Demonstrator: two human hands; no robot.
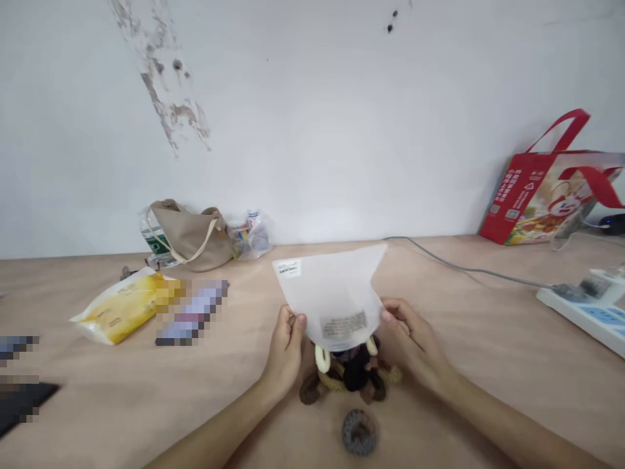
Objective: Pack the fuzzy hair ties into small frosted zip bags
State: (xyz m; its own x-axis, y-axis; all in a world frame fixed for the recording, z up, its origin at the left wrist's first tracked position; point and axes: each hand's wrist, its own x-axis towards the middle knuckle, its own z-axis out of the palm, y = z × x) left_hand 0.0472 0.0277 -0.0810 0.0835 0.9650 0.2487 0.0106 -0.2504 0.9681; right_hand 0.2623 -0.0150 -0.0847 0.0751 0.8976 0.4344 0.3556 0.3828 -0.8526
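Observation:
A frosted white plastic bag (332,290) is stretched between my two hands above the table. It bears a barcode label at its upper left and a block of print near its lower edge. My left hand (288,345) pinches the bag's left side, thumb on top. On the opposite side, my right hand (413,339) grips the edge between thumb and fingers. Beneath the bag's lower end lies a pile of fabric hair ties (359,371) in black, brown, cream and tan, partly hidden by it. Closer to me, a grey coiled hair tie (360,432) lies alone on the tabletop.
Leftward lie a yellow-and-white packet (129,306) and a phone (193,314), partly pixelated. Against the wall stand a beige handbag (193,238) and a clear plastic bag (254,238). At right are a red shopping bag (541,195), a power strip (586,319) and its grey cable (454,264).

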